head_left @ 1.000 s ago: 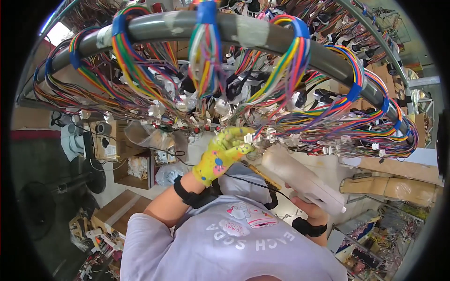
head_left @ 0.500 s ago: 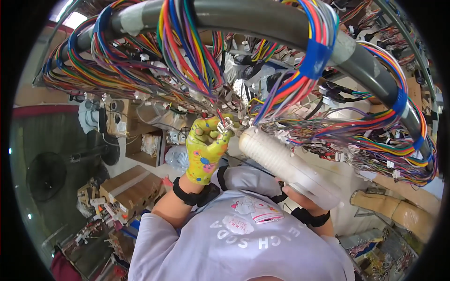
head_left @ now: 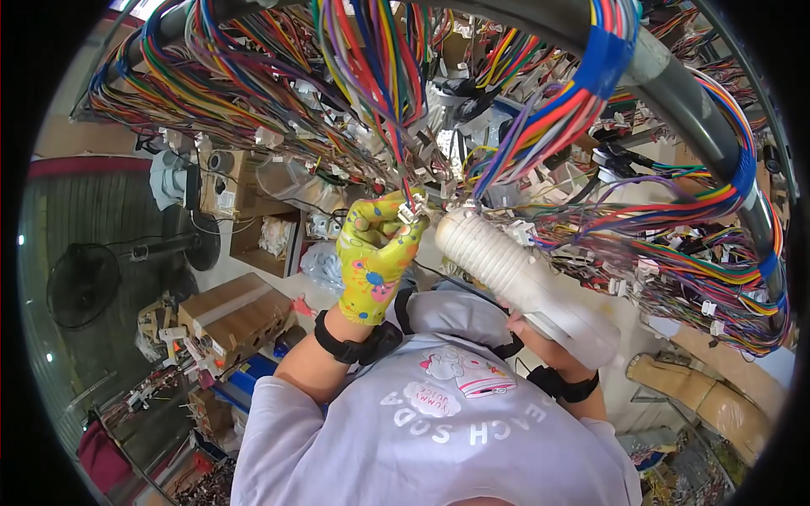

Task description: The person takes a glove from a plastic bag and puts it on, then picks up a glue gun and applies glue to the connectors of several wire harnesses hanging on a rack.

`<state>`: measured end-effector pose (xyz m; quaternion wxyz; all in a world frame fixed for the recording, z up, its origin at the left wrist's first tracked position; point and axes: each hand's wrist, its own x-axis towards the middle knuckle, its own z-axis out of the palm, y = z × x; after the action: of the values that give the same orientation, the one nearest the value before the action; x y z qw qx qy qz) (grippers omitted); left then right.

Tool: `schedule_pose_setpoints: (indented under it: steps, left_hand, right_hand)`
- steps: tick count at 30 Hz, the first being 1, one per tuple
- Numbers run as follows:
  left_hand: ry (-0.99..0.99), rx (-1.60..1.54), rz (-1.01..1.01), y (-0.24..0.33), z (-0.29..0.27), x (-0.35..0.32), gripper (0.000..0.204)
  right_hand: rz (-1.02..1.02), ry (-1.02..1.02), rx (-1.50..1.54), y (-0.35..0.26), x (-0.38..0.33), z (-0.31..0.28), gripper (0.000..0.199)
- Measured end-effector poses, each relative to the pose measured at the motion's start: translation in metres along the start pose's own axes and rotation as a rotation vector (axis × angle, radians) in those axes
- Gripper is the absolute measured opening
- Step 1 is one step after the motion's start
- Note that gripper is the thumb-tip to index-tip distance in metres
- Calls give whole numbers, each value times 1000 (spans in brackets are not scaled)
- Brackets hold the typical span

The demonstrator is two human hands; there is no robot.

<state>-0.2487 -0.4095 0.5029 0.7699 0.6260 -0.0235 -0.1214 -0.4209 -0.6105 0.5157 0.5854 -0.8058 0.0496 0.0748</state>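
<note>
My left hand [head_left: 371, 266], in a yellow patterned glove, has thumb and fingers pinched on a small white wire connector [head_left: 411, 209]. Thin wires run from it up into a hanging multicoloured wire bundle [head_left: 384, 76]. My right hand [head_left: 525, 329] is wrapped behind a white cylindrical tool with a ribbed barrel [head_left: 489, 253]; most of its fingers are hidden by the tool's body. The barrel's tip points up and left, close beside the connector. Another bundle with blue tape [head_left: 603, 63] comes down just past the tip.
A curved grey metal tube [head_left: 688, 101] arches overhead, hung with many wire bundles and loose white connectors. At left are a black fan [head_left: 84, 285] and a taped cardboard box [head_left: 236, 312]. A brown padded roll [head_left: 700, 396] lies at lower right.
The rack and hanging bundles sit slightly more to the right and higher in the picture. My left hand keeps its pinch; the tool stays near the connector, its tip slightly shifted.
</note>
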Motion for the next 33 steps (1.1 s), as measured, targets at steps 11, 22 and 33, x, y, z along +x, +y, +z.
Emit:
schedule_pose_setpoints:
  steps: [11,22,33]
  left_hand:
    - [-57,-101,70,-2,-3,1,25]
    - [-52,-43,63,-4,-1,2,24]
    - [-64,-100,71,-3,-3,0,25]
  right_hand:
    - [-158,139,-176,12,5,11,42]
    - [11,124,-20,-9,-2,7,37]
    - [-26,202,7,-9,-3,9,20]
